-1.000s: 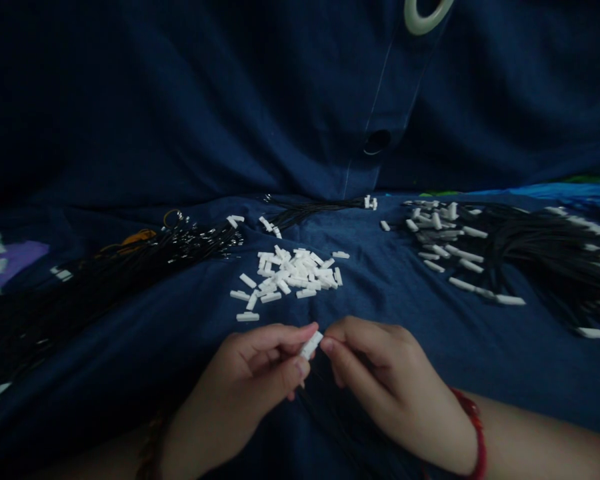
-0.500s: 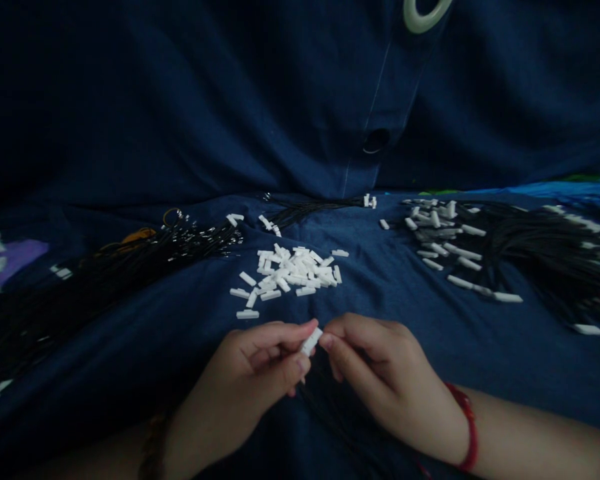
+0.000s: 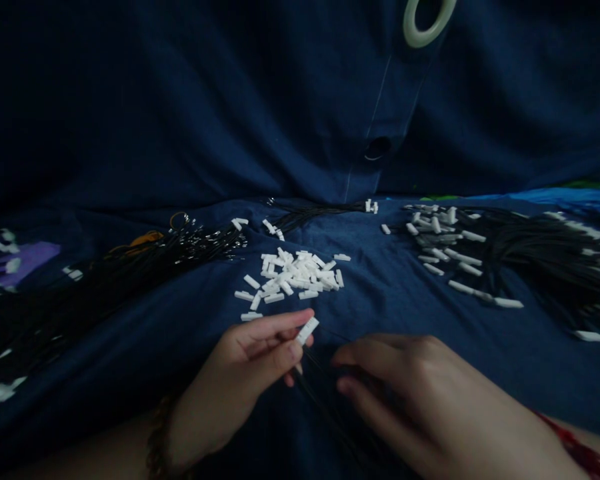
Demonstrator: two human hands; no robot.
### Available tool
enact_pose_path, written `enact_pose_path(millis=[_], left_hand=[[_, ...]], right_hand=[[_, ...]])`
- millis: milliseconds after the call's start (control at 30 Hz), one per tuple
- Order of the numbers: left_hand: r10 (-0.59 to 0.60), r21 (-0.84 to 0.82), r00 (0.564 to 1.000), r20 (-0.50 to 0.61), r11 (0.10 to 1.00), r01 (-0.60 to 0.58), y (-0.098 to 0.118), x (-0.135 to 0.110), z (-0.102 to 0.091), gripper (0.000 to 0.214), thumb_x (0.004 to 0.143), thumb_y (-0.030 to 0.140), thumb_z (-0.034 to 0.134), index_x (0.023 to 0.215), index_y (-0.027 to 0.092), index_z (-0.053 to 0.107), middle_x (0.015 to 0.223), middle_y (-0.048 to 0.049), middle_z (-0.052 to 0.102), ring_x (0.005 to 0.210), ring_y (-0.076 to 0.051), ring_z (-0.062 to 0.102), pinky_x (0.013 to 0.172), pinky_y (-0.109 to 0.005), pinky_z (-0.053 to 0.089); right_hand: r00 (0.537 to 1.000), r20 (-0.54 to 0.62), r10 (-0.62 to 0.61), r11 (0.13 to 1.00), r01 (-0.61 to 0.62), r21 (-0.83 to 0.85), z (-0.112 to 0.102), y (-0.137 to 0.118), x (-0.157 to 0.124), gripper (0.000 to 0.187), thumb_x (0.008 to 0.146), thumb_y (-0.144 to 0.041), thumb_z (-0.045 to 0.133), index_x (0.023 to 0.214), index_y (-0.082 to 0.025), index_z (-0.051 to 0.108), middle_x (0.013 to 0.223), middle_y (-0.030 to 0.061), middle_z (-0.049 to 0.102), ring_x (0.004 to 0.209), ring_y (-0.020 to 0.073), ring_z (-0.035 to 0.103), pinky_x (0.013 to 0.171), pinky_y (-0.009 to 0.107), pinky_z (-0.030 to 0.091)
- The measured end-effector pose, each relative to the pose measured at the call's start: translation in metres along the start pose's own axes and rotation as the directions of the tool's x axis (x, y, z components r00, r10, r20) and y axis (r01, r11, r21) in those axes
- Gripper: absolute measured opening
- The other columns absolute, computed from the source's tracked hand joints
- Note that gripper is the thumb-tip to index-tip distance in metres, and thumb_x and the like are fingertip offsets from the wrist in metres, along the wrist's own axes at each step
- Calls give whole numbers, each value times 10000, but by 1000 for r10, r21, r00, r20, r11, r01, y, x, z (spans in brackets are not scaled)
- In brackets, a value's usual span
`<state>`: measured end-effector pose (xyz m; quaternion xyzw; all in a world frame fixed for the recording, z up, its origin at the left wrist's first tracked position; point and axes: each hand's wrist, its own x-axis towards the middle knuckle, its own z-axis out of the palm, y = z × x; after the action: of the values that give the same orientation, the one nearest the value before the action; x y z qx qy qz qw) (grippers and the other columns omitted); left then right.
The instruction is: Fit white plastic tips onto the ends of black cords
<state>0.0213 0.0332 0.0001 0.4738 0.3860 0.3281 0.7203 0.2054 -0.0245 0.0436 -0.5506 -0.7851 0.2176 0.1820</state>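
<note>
Between thumb and fingers, my left hand point(image 3: 260, 367) pinches a small white plastic connector housing point(image 3: 308, 330). Dark wires point(image 3: 325, 407) trail down below that hand; whether they run into the housing I cannot make out. My right hand point(image 3: 405, 387) is apart from it, to the right and lower, with thumb and index finger separated over the dark wires. No thing shows between its fingertips, though the other fingers are partly hidden. Just beyond my left hand lies a loose pile of white connector housings point(image 3: 300, 273) on dark blue cloth point(image 3: 370, 267).
At left stretches a bundle of black wires point(image 3: 180, 250) with bare shiny ends. Black wires with white connectors point(image 3: 510, 240) lie at right, a smaller wire bunch point(image 3: 320, 210) behind the pile. Purple material point(image 3: 33, 260) is far left. A curtain with a pale ring point(image 3: 425, 33) hangs behind.
My right hand has left the white housing and moved right and toward me, its thumb and index finger parting. My left hand still pinches the housing. The view has shifted slightly.
</note>
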Motion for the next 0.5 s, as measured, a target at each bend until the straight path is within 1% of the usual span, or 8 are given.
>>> enact_pose_path(millis=[67, 167, 267, 367, 500], left_hand=[[8, -17, 1000, 11, 1000, -8, 0, -1, 0, 258, 725, 240, 637, 982, 258, 648, 814, -10, 660, 631, -77, 531, 539, -157, 420], [12, -41, 999, 40, 999, -10, 0, -1, 0, 257, 724, 235, 638, 980, 261, 650, 829, -12, 664, 638, -79, 534, 538, -156, 424], [-3, -51, 999, 44, 999, 6, 1, -1, 0, 261, 726, 223, 638, 984, 263, 648, 834, -10, 666, 644, -81, 539, 543, -158, 432], [-18, -58, 999, 41, 998, 21, 2, -1, 0, 267, 719, 223, 644, 983, 258, 648, 830, -13, 666, 648, -84, 540, 546, -163, 439], [-18, -53, 999, 48, 998, 20, 1, 0, 0, 258, 719, 225, 644, 974, 260, 652, 830, -12, 667, 644, -80, 537, 540, -158, 432]], right_hand=[[999, 38, 13, 996, -17, 90, 2, 1, 3, 128, 790, -148, 485, 752, -257, 540, 750, -95, 605, 648, 84, 572, 581, 190, 383], [994, 101, 29, 985, -46, 167, -1, 2, 8, 157, 795, -136, 493, 766, -273, 564, 712, -114, 601, 611, 55, 551, 555, 167, 359], [989, 143, 43, 976, -72, 205, -8, 3, 11, 163, 812, -148, 487, 797, -280, 581, 700, -122, 595, 606, 37, 538, 552, 150, 346], [984, 168, 53, 970, -91, 224, -13, 6, 13, 139, 828, -180, 486, 753, -247, 582, 670, -108, 583, 595, 32, 526, 545, 138, 340], [978, 198, 69, 969, -113, 221, -13, 11, 16, 172, 845, -220, 457, 725, -221, 580, 644, -78, 575, 580, 49, 516, 535, 151, 341]])
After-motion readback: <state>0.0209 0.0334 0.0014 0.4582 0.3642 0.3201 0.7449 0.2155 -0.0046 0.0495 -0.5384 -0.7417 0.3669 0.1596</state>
